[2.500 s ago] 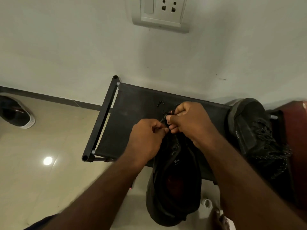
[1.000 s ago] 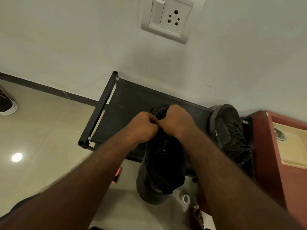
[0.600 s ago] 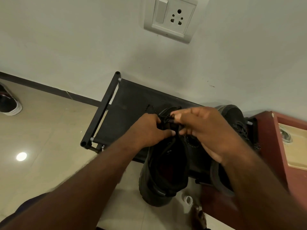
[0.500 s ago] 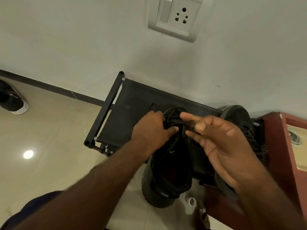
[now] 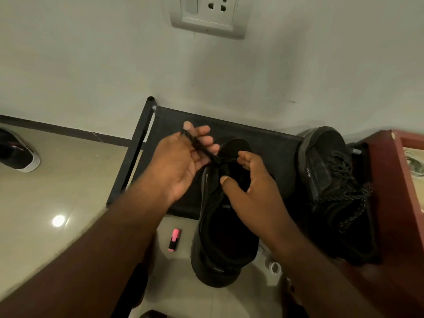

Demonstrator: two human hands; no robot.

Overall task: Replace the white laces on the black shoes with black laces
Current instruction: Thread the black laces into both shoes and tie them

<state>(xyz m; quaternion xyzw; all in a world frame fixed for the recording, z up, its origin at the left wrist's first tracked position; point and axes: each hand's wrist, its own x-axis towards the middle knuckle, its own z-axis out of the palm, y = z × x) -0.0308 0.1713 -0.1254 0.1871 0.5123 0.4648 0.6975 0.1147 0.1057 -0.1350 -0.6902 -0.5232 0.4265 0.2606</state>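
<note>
Lacing step in hand, by the look of it: black lace [image 5: 199,145] going into the black shoe [image 5: 224,237] in the middle, with no white lace anywhere in view. Rests toe-first on the dark rack [image 5: 270,145] against the wall, heel hanging out over the floor. Pinches one lace end in the left grip [image 5: 181,164], fingers curled round it, held up and out to the left from a crossing near the toe end of the tongue. Hovers the right grip [image 5: 254,189] over the shoe's throat, fingers loosely curved, thumb apart from them. Fingertips right at the short strand on the far side of the crossing, yet impossible to tell whether holding it or merely touching.

Second shoe [image 5: 332,187] just to the right on the same rack, strung with dark speckled lace — so probably the last shoe of the pair.

Next, likely: even out the slack, find the next eyelet toward the collar, feed the tip through. Calls for a firm pinch close to the lace tip and a steadied shoe — that overhanging heel looks ready to tip.
</note>
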